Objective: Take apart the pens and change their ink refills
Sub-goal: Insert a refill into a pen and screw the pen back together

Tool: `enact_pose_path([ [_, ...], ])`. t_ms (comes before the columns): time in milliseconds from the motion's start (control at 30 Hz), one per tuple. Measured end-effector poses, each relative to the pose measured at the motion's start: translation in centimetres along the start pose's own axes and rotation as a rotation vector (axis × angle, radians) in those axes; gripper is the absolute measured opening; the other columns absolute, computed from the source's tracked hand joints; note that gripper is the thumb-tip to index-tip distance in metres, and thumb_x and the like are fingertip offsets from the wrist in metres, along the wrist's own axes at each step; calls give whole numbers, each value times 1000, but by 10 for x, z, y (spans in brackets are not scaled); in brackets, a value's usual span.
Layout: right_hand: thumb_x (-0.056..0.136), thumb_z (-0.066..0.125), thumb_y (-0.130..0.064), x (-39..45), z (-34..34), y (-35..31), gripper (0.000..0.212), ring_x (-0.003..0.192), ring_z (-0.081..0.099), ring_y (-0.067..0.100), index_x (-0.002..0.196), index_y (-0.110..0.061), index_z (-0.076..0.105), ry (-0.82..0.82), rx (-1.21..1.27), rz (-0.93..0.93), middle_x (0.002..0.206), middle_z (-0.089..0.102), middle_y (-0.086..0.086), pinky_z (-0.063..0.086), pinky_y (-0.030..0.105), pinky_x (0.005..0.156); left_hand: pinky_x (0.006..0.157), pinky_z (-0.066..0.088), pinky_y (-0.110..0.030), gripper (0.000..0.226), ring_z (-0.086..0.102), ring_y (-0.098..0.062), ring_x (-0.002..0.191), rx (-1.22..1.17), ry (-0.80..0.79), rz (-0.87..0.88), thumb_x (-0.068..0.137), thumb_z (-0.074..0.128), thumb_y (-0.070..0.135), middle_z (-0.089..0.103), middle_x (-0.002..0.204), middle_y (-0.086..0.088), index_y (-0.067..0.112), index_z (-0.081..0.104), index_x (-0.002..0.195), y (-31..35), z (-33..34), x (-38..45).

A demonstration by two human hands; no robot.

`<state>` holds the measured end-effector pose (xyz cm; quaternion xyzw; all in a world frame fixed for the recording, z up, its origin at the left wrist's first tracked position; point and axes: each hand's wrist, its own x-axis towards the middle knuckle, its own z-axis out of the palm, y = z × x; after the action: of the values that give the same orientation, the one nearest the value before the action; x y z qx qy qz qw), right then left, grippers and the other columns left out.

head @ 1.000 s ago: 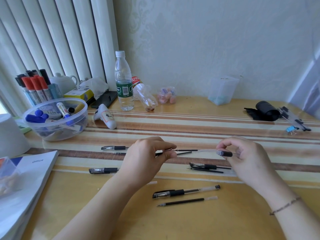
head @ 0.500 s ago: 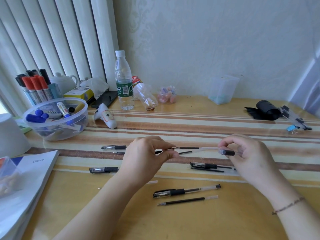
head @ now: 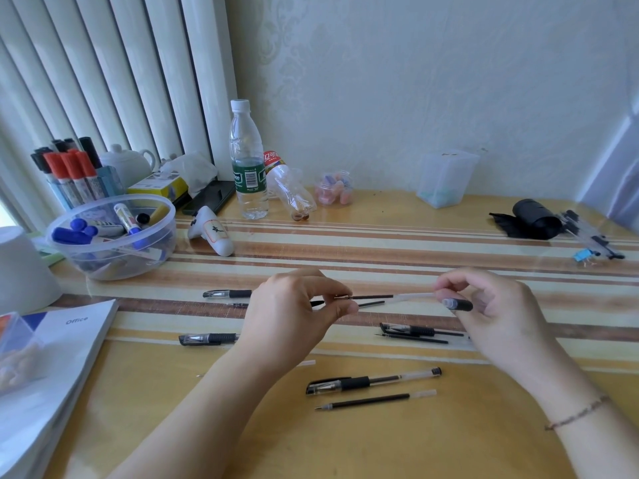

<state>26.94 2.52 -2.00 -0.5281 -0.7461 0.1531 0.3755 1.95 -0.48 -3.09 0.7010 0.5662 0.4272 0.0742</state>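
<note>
While the refill (head: 387, 297) hangs level above the striped table (head: 380, 243), the left hand (head: 294, 316) pinches its tip end between thumb and forefinger and the right hand (head: 498, 305) pinches its pale tail end, a black cap piece (head: 458, 304) tucked in the same fingers. Both forearms reach in from the near edge, and a thin bracelet (head: 575, 413) circles the right wrist. More pens (head: 373, 379) and a loose refill (head: 375, 400) lie on the glossy tabletop. Pale patterned wallpaper and vertical blinds (head: 103, 81) stand behind. A booklet (head: 58, 347) at left reads "Office".
</note>
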Motion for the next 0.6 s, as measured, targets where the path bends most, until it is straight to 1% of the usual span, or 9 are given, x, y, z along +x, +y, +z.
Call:
enact_pose_path([
  [67,84,62,0,-1,2,1,46,66,67,19,90,-45,64,-7,69,11,77,68,-18,55,34,64,64,53,-31,13,65,-6,75,-18,-19,14,77,74,45,69,78,18,34,75,83,0,0,0],
  [133,85,58,8,-2,4,0,56,66,64,0,98,-46,63,-41,93,-5,71,68,-14,48,10,62,62,53,-33,15,65,-8,74,-24,-37,46,79,70,46,68,78,18,33,75,83,0,0,-1],
  [167,87,59,6,-2,5,-1,51,55,58,-2,101,-43,64,-65,96,-8,68,68,-11,43,7,56,60,53,-33,16,65,-9,72,-17,-43,64,79,68,46,68,77,18,32,75,82,0,0,-1],
  [233,89,63,-9,-2,4,-6,34,42,44,4,103,-40,64,-103,129,-15,64,67,-6,37,8,49,58,51,-33,16,63,-9,70,-8,-50,80,82,65,43,67,75,18,30,75,80,0,-2,-1],
  [300,85,66,-32,-1,2,-6,20,48,51,9,101,-44,63,-114,174,2,68,69,0,45,16,58,58,50,-31,15,63,-7,71,-32,-34,63,82,65,41,66,73,19,29,74,78,-3,-4,1],
  [367,78,58,-58,1,-3,-1,27,74,66,20,101,-45,63,-107,166,64,80,72,6,51,35,71,58,48,-29,14,61,-5,70,-72,0,35,82,65,39,67,73,17,29,73,76,-6,-7,3],
  [433,79,32,-77,2,-8,6,50,71,66,19,100,-45,64,-111,99,88,66,68,-9,47,33,62,56,42,-25,13,58,-3,67,-115,32,14,81,66,39,67,74,15,29,73,76,-8,-10,5],
  [500,79,14,-82,2,-12,11,67,50,54,18,95,-44,66,-73,13,90,48,52,-6,39,30,51,56,38,-23,13,57,-3,65,-148,39,3,81,66,38,67,73,14,29,74,76,-8,-12,6],
  [600,84,34,-66,2,-13,10,41,55,59,15,103,-48,65,-15,-36,40,64,67,-1,48,34,53,56,35,-20,10,55,-2,63,-152,27,5,83,70,33,65,72,14,28,74,76,-7,-12,6],
])
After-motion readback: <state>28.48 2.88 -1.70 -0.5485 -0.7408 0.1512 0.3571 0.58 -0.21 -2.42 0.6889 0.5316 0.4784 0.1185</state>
